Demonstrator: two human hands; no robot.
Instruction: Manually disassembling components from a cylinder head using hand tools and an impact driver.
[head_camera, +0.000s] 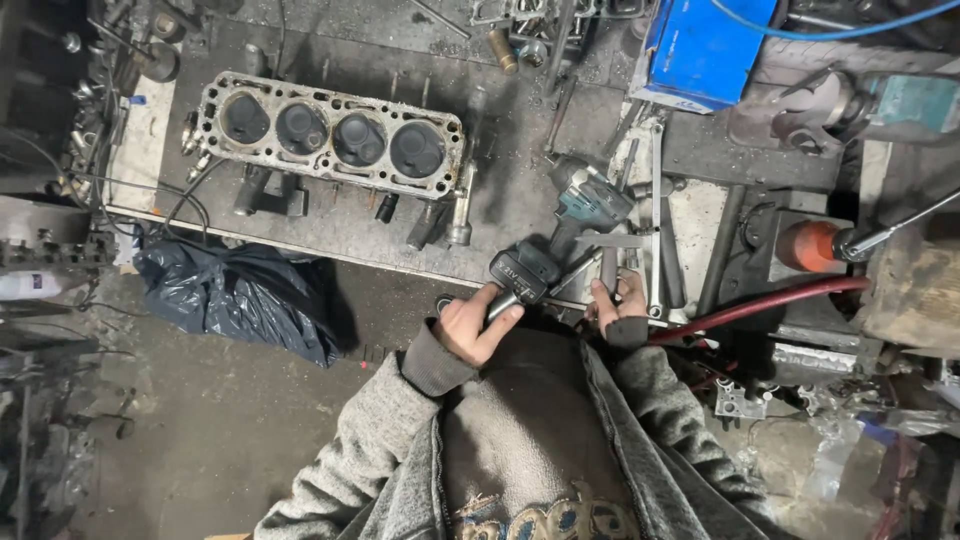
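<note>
Two hands at the near edge of the grimy metal workbench (520, 190). Left hand (470, 325) curled around a dark metal bar (500, 305), beside the teal cordless impact driver (565, 225). Right hand (620, 305) fingers pinch a flat steel spanner (606, 270). Four-bore grey cylinder head (330, 135) lies well apart

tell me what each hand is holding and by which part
The left hand closes around the handle of a dark metal tool beside the cordless impact driver. The right hand pinches the near end of a flat metal bar.
</note>
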